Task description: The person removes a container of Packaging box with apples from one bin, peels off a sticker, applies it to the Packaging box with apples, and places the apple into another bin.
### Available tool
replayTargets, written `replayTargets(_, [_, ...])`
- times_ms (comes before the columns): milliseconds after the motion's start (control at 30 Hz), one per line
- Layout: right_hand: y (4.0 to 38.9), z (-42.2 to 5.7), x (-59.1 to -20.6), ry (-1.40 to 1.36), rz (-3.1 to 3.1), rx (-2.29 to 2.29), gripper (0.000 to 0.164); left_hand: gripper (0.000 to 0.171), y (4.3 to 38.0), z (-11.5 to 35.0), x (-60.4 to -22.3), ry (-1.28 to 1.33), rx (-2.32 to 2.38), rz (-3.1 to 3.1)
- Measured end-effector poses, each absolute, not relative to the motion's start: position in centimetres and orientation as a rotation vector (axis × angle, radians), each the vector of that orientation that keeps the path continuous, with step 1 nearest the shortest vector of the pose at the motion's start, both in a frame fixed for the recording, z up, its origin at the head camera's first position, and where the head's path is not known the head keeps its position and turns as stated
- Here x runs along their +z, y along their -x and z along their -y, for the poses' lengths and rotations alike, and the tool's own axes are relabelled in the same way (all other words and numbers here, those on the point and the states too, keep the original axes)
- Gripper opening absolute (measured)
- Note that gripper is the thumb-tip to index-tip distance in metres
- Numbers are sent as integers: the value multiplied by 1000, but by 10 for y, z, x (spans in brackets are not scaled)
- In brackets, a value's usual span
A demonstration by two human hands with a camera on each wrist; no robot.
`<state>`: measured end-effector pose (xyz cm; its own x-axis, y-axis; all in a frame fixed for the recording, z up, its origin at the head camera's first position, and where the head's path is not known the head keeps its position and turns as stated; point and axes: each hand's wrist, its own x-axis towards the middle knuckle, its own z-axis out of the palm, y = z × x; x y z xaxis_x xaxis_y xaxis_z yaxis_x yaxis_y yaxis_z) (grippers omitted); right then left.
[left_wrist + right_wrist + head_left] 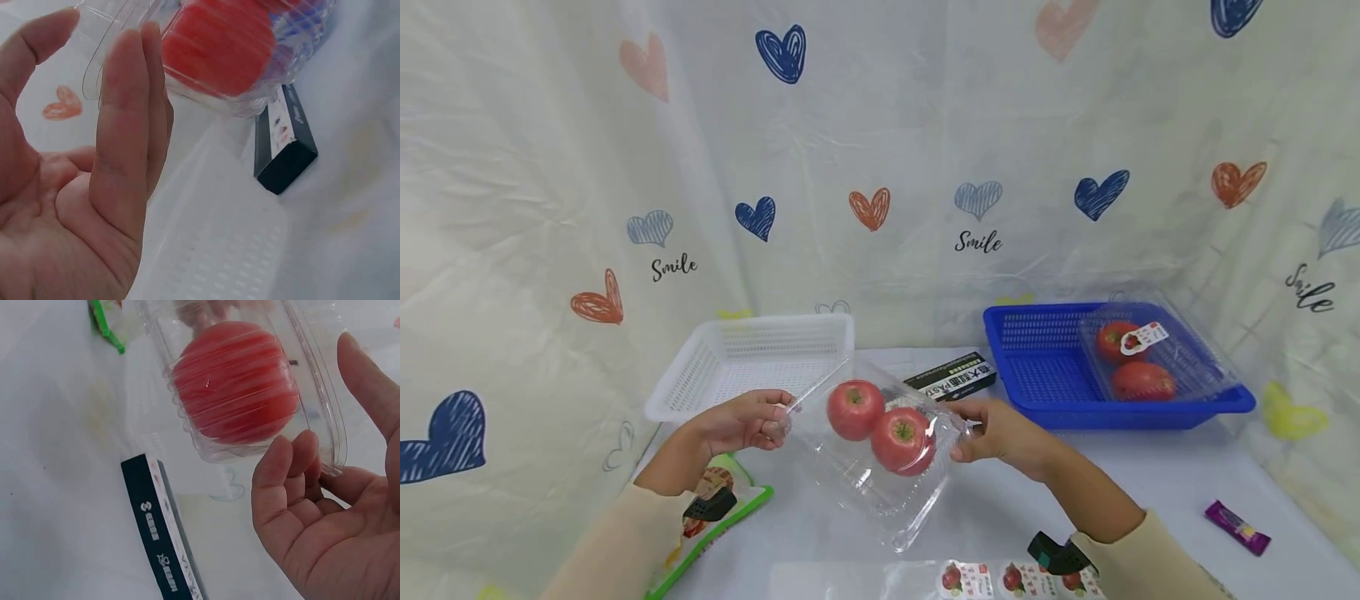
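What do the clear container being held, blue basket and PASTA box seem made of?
Clear container: likely thin glossy plastic; transparent, with bright glints. Blue basket: probably moulded plastic, satiny, judging by its regular perforations. PASTA box: apparently smooth printed cardboard, with crisp straight edges.

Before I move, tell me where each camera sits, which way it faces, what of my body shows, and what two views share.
Head: worn on your head, facing forward and down at the clear plastic fruit container; both sleeved forearms, left grip and right grip show.
Left wrist: worn there, looking past the visible left grip at the container and white basket.
Right wrist: worn there, looking past the visible right grip at an apple inside the container.
Both wrist views share the container and the pasta box.
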<state>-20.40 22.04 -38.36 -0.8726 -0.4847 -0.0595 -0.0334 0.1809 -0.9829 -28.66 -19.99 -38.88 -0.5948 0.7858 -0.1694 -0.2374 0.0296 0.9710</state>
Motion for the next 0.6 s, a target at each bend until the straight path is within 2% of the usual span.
replayTargets(67, [200,-227,-384,496,-2095,-1741,71,31,280,195,-391,-586,1644,-1529])
replayTargets(133, [196,-232,-385,502,-2080,-1752,71,34,274,190,-392,-612,1611,-1520])
replayTargets(367, [189,-249,-390,526,-1964,-1840,68,30,260,179,-403,-681,1550,-1448])
replayTargets(600, [181,-258,-401,410,-1870,-1947,67,31,245,166,-418,-679,1542,-1374])
